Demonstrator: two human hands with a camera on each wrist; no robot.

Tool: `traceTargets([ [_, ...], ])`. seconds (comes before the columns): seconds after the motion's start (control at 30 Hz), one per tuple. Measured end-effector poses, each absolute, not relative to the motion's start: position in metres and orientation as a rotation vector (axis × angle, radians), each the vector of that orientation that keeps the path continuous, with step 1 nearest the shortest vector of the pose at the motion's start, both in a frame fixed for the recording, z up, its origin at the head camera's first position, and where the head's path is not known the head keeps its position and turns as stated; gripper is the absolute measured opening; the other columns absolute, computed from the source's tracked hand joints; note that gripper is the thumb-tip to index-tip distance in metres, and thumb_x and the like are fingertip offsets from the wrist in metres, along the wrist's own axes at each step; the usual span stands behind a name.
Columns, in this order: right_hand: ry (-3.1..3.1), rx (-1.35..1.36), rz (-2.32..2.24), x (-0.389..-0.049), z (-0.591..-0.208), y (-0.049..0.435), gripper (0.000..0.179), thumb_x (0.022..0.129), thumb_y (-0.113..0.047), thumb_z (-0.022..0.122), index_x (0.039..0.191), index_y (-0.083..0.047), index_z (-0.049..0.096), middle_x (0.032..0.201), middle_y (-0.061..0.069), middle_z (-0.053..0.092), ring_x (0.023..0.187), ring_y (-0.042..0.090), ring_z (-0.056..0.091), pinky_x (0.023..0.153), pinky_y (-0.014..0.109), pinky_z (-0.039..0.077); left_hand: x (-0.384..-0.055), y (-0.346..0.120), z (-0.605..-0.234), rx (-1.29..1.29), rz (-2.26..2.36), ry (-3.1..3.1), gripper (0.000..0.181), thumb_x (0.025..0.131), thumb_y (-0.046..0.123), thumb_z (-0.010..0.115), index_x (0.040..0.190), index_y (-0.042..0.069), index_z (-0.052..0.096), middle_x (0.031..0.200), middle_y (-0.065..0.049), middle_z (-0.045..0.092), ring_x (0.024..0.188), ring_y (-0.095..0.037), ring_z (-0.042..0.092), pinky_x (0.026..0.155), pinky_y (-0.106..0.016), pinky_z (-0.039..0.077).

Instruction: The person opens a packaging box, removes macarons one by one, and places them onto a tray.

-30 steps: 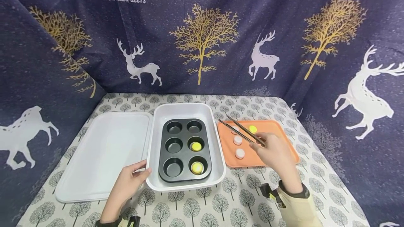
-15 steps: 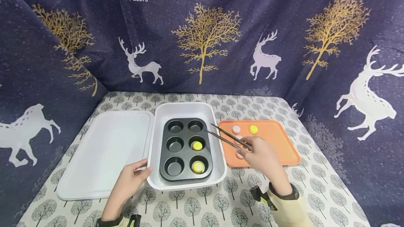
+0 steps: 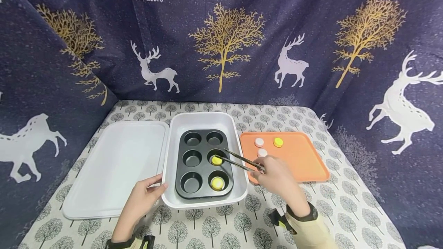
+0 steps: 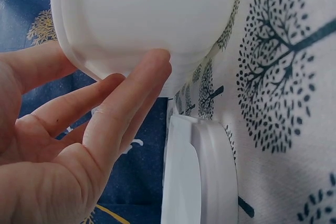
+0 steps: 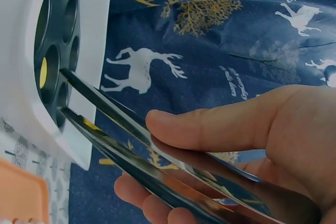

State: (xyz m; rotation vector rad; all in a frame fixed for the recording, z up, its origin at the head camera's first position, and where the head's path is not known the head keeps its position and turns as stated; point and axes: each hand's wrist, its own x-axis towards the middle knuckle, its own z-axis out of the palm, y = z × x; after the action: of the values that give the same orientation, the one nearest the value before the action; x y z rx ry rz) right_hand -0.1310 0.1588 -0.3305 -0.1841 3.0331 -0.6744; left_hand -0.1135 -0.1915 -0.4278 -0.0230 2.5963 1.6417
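Observation:
My right hand (image 3: 277, 174) holds long metal tongs (image 3: 242, 160), thumb on one arm and fingers on the other. The tips stand apart over the muffin tin's (image 3: 203, 164) middle right cup, overlapping a yellow round piece (image 3: 217, 160) in it. In the right wrist view, nothing shows between the tips of the tongs (image 5: 121, 124). Another yellow round piece (image 3: 217, 183) sits in the near right cup. The dark tin lies inside a white tub (image 3: 173, 126). My left hand (image 3: 142, 197) grips the tub's left rim, thumb over the edge and fingers against the outer wall (image 4: 121, 9).
An orange tray (image 3: 304, 160) on the right bears a yellow piece (image 3: 278, 142) and pale pink round pieces, one at the back (image 3: 259, 142) and one nearer (image 3: 262, 152). A white lid (image 3: 117, 164) lies left of the tub. A dark deer-print cloth (image 3: 249, 49) hangs behind.
My right hand has moved left and nearer with the tongs, from above the orange tray to the tin. The pink pieces it covered at the back are visible now. My left hand keeps its grip.

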Motion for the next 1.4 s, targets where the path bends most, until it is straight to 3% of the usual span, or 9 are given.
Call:
traceTargets([
  [0.3,3.004,-0.175,-0.661,-0.134,-0.336,0.150,0.022,0.080,-0.017,0.076,0.099,-0.007,0.073,0.073,-0.005,0.065,0.063,0.012,0.054,0.059,0.028,0.046,-0.113,-0.190,-0.426,-0.021,1.612,2.608,0.050,0.095,0.016,0.063,0.136,-0.009,0.050,0.133,-0.034,0.053,0.111,-0.045,0.063,0.086,-0.047,0.060],
  [0.53,2.985,-0.180,-0.610,-0.133,-0.324,0.136,0.009,0.080,-0.016,0.075,0.085,-0.009,0.072,0.064,-0.004,0.058,0.057,0.014,0.050,0.051,0.027,0.042,-0.112,-0.191,-0.426,-0.023,1.646,2.587,0.050,0.095,0.014,0.063,0.136,-0.009,0.049,0.134,-0.034,0.052,0.112,-0.044,0.063,0.086,-0.041,0.060],
  [0.83,3.004,-0.179,-0.518,-0.132,-0.322,0.125,0.010,0.080,-0.015,0.076,0.077,-0.010,0.067,0.068,-0.001,0.057,0.065,0.016,0.050,0.057,0.030,0.045,-0.112,-0.191,-0.427,-0.022,1.655,2.585,0.050,0.094,0.013,0.064,0.136,-0.009,0.049,0.134,-0.034,0.053,0.111,-0.043,0.064,0.086,-0.040,0.060],
  [1.07,3.045,-0.197,-0.541,-0.129,-0.327,0.127,0.011,0.078,-0.013,0.076,0.073,-0.012,0.066,0.063,-0.002,0.055,0.061,0.016,0.049,0.054,0.029,0.042,-0.111,-0.191,-0.425,-0.023,1.623,2.603,0.050,0.094,0.015,0.064,0.136,-0.009,0.050,0.134,-0.034,0.053,0.112,-0.045,0.063,0.088,-0.046,0.059],
  [1.23,3.053,-0.179,-0.589,-0.127,-0.327,0.131,0.011,0.079,-0.012,0.075,0.073,-0.013,0.066,0.061,-0.002,0.052,0.057,0.016,0.047,0.051,0.027,0.037,-0.112,-0.190,-0.424,-0.023,1.632,2.597,0.050,0.095,0.015,0.064,0.137,-0.008,0.050,0.134,-0.033,0.053,0.111,-0.044,0.063,0.087,-0.045,0.060],
  [1.4,3.063,-0.181,-0.651,-0.126,-0.325,0.134,0.006,0.080,-0.011,0.074,0.080,-0.011,0.069,0.066,-0.003,0.056,0.059,0.015,0.048,0.051,0.027,0.038,-0.112,-0.190,-0.426,-0.027,1.619,2.607,0.051,0.095,0.016,0.064,0.137,-0.008,0.049,0.134,-0.033,0.053,0.112,-0.044,0.063,0.087,-0.045,0.060],
])
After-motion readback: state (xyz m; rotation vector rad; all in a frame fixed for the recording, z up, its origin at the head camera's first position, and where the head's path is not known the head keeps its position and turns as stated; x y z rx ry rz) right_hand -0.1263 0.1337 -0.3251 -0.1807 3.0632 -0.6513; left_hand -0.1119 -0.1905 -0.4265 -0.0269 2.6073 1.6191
